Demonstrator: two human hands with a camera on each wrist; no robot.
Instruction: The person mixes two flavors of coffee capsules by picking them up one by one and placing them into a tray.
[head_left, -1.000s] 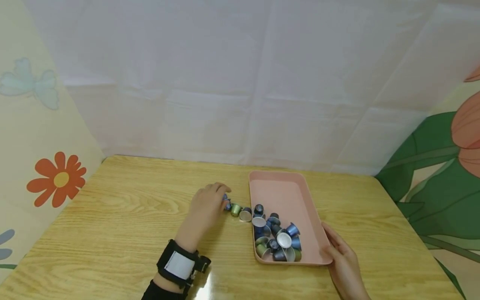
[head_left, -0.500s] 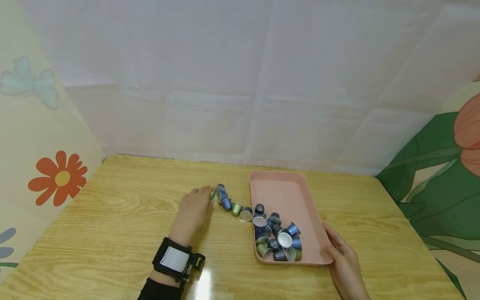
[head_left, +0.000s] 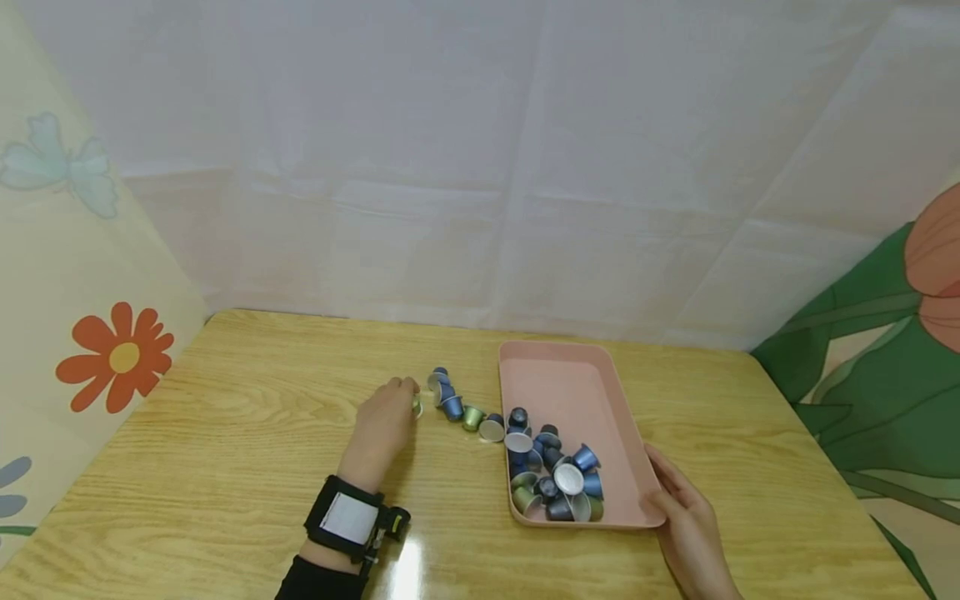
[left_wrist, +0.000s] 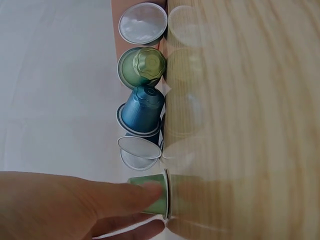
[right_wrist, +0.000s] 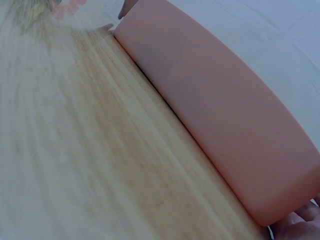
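My left hand (head_left: pixel 381 425) pinches a green coffee capsule (left_wrist: pixel 159 195) between thumb and fingers, its lid down at the tabletop. In the head view that capsule is mostly hidden behind the fingers. A bent row of capsules leads from there to the tray: blue ones (head_left: pixel 452 407), a green one (head_left: pixel 472 418) and one showing its pale lid (head_left: pixel 492 429). The pink tray (head_left: pixel 558 375) holds a heap of blue, dark and green capsules (head_left: pixel 568 479) at its near left. My right hand (head_left: pixel 690 525) grips the tray's right side near the front corner, thumb at the rim.
Under everything is a wood-grain table (head_left: pixel 262 433). A white sheet (head_left: pixel 420 208) hangs along its far edge. Panels with a painted red flower (head_left: pixel 123 358) and green leaves (head_left: pixel 885 358) flank it left and right.
My left hand has drawn back leftward from the blue capsules, leaving them in the row, and now holds a green capsule a little left of them. The right hand and tray stay put.
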